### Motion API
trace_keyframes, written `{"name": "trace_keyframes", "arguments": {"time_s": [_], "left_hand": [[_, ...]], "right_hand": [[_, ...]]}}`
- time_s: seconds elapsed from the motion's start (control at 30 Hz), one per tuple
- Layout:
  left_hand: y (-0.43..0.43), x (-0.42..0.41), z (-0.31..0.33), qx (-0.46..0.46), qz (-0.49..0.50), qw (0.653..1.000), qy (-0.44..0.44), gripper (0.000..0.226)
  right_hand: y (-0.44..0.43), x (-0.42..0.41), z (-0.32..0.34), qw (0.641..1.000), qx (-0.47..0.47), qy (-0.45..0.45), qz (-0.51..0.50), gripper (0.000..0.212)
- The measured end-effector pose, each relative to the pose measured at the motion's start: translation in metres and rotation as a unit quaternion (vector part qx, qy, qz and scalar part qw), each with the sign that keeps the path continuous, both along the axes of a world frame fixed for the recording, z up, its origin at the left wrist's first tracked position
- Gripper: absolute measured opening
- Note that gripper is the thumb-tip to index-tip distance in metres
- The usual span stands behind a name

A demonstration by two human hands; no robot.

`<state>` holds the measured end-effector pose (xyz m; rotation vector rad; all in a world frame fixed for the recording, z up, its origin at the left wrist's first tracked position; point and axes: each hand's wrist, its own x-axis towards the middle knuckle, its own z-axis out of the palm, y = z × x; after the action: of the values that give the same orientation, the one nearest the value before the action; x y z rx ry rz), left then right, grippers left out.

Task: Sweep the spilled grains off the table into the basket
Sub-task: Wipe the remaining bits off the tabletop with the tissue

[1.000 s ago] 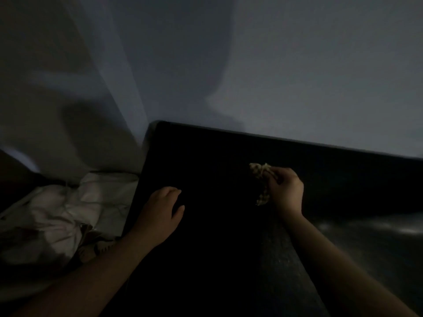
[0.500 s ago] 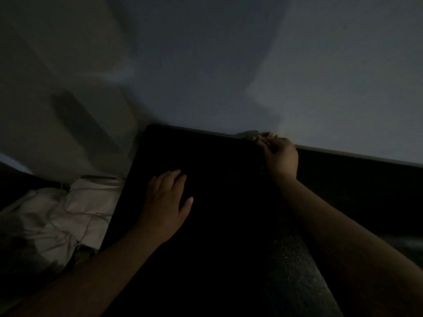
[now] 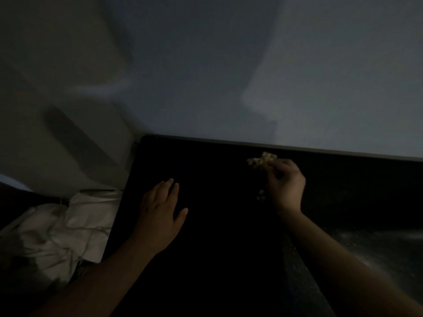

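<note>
**Cloth at the far edge, sweep not yet begun**

The right hand [image 3: 286, 186] grips 1 pale crumpled cloth [image 3: 262, 159] near the far edge of the table [image 3: 217, 248]. The left hand [image 3: 160, 209] rests flat with straight fingers, nearer the left edge. Grains and basket cannot be made out in the dark, so the sweep direction is uncertain.

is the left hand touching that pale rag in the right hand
Apart. Head view: the left hand lies on the table, with dark tabletop showing between it and the pale rag the right hand grips.
</note>
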<state>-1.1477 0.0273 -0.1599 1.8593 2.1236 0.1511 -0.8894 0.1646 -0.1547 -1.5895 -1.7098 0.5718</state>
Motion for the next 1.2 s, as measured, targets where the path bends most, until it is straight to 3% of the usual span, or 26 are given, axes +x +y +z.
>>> {"name": "trace_keyframes", "arguments": {"time_s": [0.17, 0.43, 0.53, 0.67, 0.8, 1.03, 1.2], "left_hand": [[-0.002, -0.001, -0.003, -0.002, -0.009, 1.000, 0.002, 0.085], [-0.005, 0.002, -0.003, -0.020, -0.004, 1.000, 0.014, 0.093], [-0.005, 0.001, -0.002, -0.039, -0.008, 0.999, 0.026, 0.098], [-0.003, 0.000, -0.001, -0.061, -0.025, 0.997, 0.038, 0.104], [-0.003, 0.001, 0.000, -0.068, -0.023, 0.996, 0.047, 0.105], [-0.003, -0.002, -0.006, -0.073, -0.029, 0.996, 0.045, 0.103], [-0.004, -0.001, -0.010, -0.081, -0.031, 0.994, 0.064, 0.097]], "right_hand": [[0.018, -0.002, -0.011, 0.997, -0.042, -0.035, -0.047, 0.014], [-0.054, 0.001, -0.007, 0.991, -0.073, 0.032, 0.111, 0.019], [-0.053, 0.003, 0.003, 0.991, -0.090, 0.078, 0.060, 0.019], [-0.009, 0.002, 0.000, 0.998, -0.011, -0.010, -0.063, 0.016], [-0.010, 0.000, -0.015, 0.998, -0.046, -0.039, -0.015, 0.015], [-0.101, 0.010, -0.012, 0.983, -0.091, 0.077, 0.139, 0.028], [-0.074, 0.020, 0.000, 0.981, -0.124, 0.120, 0.085, 0.030]]}}
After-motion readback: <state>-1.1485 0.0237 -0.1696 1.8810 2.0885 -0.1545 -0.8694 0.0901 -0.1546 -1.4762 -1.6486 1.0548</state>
